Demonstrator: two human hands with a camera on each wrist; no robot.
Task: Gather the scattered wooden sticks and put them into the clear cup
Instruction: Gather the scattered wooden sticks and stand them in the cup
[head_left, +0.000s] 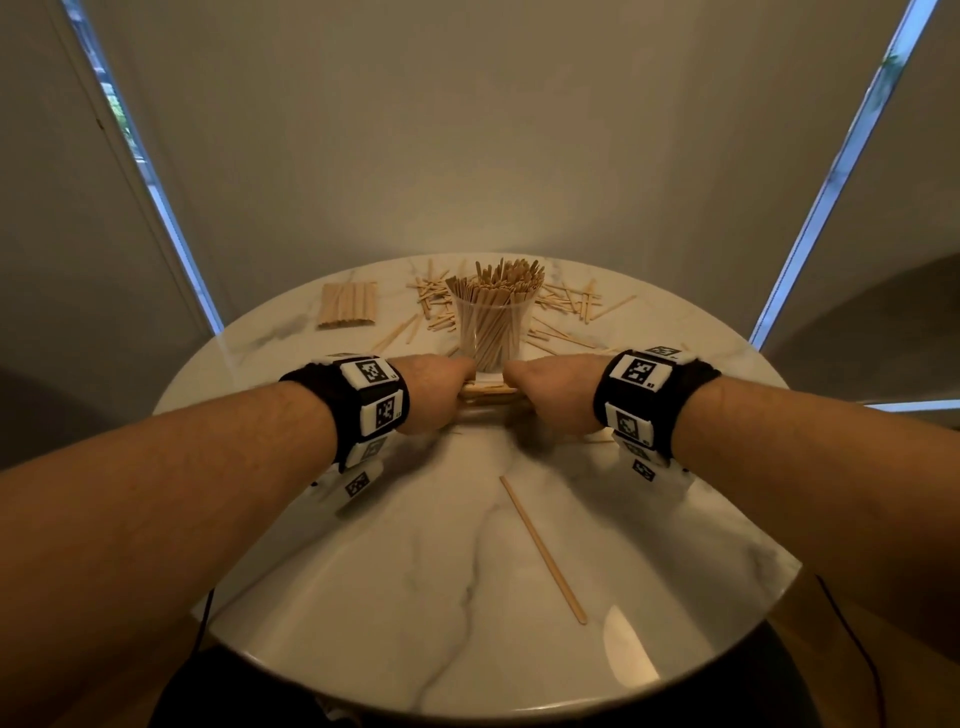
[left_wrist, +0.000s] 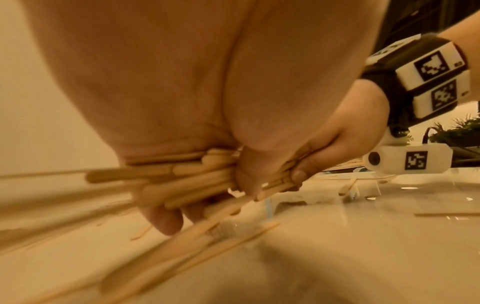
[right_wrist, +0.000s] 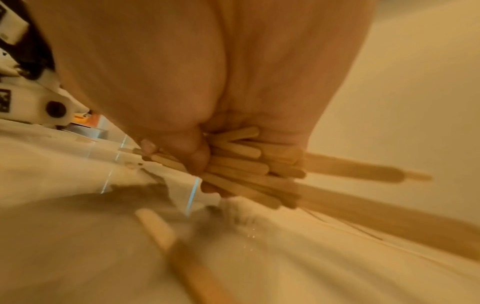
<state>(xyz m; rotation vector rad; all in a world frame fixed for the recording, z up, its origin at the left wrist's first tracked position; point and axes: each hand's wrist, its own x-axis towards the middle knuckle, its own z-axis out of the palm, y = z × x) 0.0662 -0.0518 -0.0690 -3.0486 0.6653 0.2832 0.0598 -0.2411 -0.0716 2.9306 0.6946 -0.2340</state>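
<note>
Nearest, one loose stick (head_left: 543, 550) lies on the tabletop (head_left: 415, 597); both hands, left (head_left: 434, 392) and right (head_left: 553, 395), curl tightly around one horizontal bundle of sticks (head_left: 488, 391) just before the stick-filled clear cup (head_left: 491, 332)

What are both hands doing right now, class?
Left hand: closed around the bundle of sticks.
Right hand: closed around the same bundle's other end.

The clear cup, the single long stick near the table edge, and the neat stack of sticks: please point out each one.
clear cup (head_left: 491, 332), head view, on its front wall.
single long stick (head_left: 543, 550), head view, on its middle.
neat stack of sticks (head_left: 348, 305), head view, on the stack's centre.
</note>
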